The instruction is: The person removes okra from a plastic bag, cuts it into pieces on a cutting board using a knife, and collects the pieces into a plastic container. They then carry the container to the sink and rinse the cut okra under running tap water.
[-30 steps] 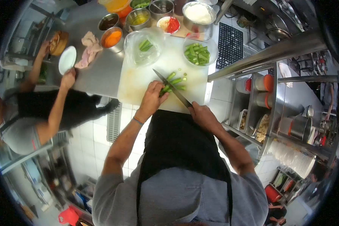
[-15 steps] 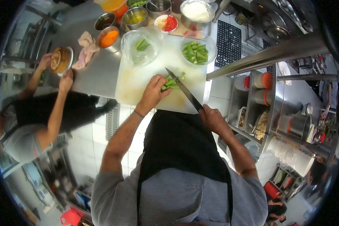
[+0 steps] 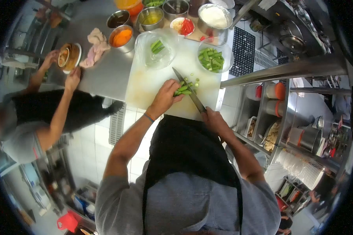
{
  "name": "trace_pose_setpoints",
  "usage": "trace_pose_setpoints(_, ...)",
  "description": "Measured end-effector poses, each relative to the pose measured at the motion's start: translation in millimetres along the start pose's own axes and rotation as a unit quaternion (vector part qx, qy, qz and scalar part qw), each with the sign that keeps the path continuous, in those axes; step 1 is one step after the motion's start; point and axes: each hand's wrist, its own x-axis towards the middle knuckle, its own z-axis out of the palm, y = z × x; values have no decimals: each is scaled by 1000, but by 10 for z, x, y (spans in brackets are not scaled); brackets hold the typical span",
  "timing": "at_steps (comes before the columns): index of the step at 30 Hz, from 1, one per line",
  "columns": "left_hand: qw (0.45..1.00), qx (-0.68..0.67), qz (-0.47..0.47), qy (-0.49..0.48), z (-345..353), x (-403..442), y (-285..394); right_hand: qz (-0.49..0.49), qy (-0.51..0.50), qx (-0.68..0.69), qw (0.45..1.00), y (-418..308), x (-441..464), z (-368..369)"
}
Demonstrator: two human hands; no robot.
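Note:
My left hand (image 3: 165,97) is closed over several green okra pods (image 3: 183,91) on the white cutting board (image 3: 145,84), fingers curled beside the blade. My right hand (image 3: 214,120) grips the handle of a long kitchen knife (image 3: 194,97). The blade lies diagonally across the okra, its tip pointing to the far left. Small cut-off okra ends (image 3: 197,84) are scattered just beyond the blade. A clear bowl of cut okra (image 3: 211,60) stands at the board's far right. Near its far left lies an open plastic bag (image 3: 143,51) with some okra inside.
Beyond the board stand metal containers, including one with orange contents (image 3: 122,37), a white-filled pot (image 3: 215,16) and a small bowl with red pieces (image 3: 187,26). A pinkish cloth (image 3: 95,49) lies left. Another person's hands hold a round brown container (image 3: 68,56). A metal rail (image 3: 278,74) runs right.
The view has shifted, so the board and containers appear farther right. Against the board, the knife and right hand have moved slightly left. The left hand still holds the okra.

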Motion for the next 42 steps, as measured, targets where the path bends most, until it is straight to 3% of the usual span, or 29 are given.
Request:
trace_pose_setpoints(8,998,-19,-51,18,0,108,-31,-8,65,66,996,-99,-424,-225)
trace_pose_setpoints(10,991,130,21,28,55,258,176,0,85,75,994,-121,-577,-360)
trace_pose_setpoints(13,967,252,12,-43,187,351,326,11,107,120,987,-69,-715,-374)
trace_pose_setpoints(19,944,319,19,-85,154,476,-66,16,133,124,983,171,-886,-183)
trace_pose_setpoints(22,949,307,61,-27,97,493,-215,49,113,128,984,217,-961,-178)
trace_pose_setpoints(26,950,295,98,-20,50,545,-272,38,121,133,983,359,-1010,-77)
trace_pose_setpoints(28,977,195,84,15,22,580,-285,19,113,130,985,420,-1024,-52)
trace_pose_setpoints(32,982,134,122,55,-48,769,54,-2,122,147,982,571,-989,28)
trace_pose_setpoints(36,982,45,93,157,-53,1356,566,19,101,126,987,636,-896,85)
trace_pose_setpoints(38,988,1,100,121,-33,1765,835,18,91,109,990,635,-874,71)
trace_pose_setpoints(40,998,16,53,8,196,2082,538,47,74,117,989,630,-852,53)
trace_pose_setpoints(41,999,19,49,13,263,2162,405,43,71,115,990,649,-849,65)
trace_pose_setpoints(42,990,67,81,-97,296,2216,323,37,78,112,990,680,-847,90)
